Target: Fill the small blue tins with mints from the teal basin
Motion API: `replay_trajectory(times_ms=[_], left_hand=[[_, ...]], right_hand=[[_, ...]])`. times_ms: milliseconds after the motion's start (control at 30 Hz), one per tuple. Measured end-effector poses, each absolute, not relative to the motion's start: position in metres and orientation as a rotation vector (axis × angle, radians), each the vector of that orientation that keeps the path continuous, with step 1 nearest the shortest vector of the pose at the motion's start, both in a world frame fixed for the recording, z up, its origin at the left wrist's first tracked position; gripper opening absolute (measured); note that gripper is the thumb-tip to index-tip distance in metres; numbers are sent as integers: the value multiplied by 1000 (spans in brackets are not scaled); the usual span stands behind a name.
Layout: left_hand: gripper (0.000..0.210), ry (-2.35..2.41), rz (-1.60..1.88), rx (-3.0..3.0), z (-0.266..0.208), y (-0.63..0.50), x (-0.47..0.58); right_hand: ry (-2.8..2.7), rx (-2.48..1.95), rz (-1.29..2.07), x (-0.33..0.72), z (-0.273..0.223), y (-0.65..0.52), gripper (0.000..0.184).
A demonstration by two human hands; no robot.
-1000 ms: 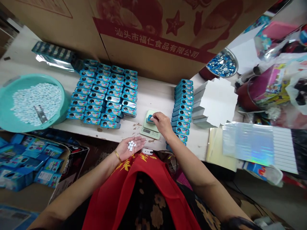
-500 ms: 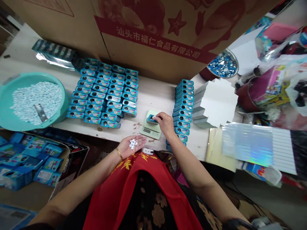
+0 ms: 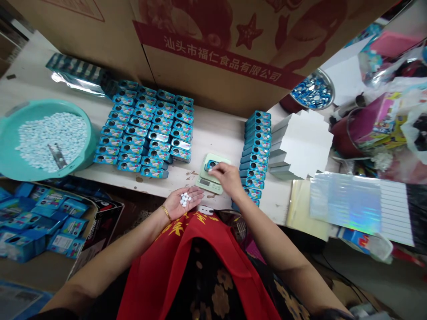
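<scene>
My left hand [image 3: 180, 202] lies palm up with its fingers stretched out, and several small white candies [image 3: 185, 199] rest in the palm. Over the kitchen scale [image 3: 209, 185], the fingers of my right hand [image 3: 225, 175] are pinched together; whether a candy is between the fingertips I cannot make out. A small blue tin [image 3: 211, 165] with a dark round opening sits on the scale, just beyond those fingertips. To the right of the scale runs a column of similar blue tins [image 3: 255, 150]. Several more rows of tins [image 3: 143, 131] stand to the left.
A turquoise basin [image 3: 87, 149] of white candies with a scoop stands at the left. Below it a carton holds blue boxes [image 3: 50, 218]. A large cardboard box [image 3: 200, 84] closes off the back. White card pieces [image 3: 305, 142] and a metal bowl of blue lids [image 3: 313, 91] are on the right.
My right hand has drawn back slightly from the tin's opening towards me, leaving the opening in view. My left hand and the candies in it look unchanged.
</scene>
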State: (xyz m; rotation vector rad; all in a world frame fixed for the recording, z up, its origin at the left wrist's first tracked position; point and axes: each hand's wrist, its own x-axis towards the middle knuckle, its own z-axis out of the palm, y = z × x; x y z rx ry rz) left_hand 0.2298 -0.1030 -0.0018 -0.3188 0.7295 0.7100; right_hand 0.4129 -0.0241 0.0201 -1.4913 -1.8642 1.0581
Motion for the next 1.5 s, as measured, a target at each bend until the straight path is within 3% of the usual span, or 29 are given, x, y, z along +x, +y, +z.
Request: replay_trajectory(times_ms=[67, 167, 267, 367, 600, 700, 833, 1000, 1067, 1200, 1500], left_hand=[[26, 724, 736, -321, -2, -100, 230], [20, 799, 772, -335, -5, -99, 225], [17, 849, 793, -370, -10, -107, 211], [17, 866, 825, -394, -13, -118, 193], [16, 910, 858, -364, -11, -123, 172], [17, 921, 847, -330, -12, -118, 169], [19, 957, 773, -325, -14, -114, 168], [20, 995, 677, -353, -17, -111, 178], [17, 997, 657, -343, -18, -107, 186], [13, 977, 659, -280, -16, -103, 197], [10, 1023, 741, -345, -8, -104, 198]], right_hand=[[-2167, -1378, 922, 411, 29, -32, 30], [-2377, -1586, 563, 420, 29, -31, 52], [-2469, -1757, 483, 426, 20, -22, 40], [-2554, -1614, 540, 401, 8, -22, 30], [-2508, -1390, 509, 295, -22, -19, 36], [-2494, -1348, 471, 326, -17, -21, 44], [-2331, -1576, 408, 443, 9, -75, 25], [-2333, -1924, 447, 546, 22, -163, 26], [-2444, -1983, 444, 552, 11, -178, 30], [-2489, -2018, 311, 540, -3, -181, 19], [-2449, -1649, 247, 468, 42, -118, 15]])
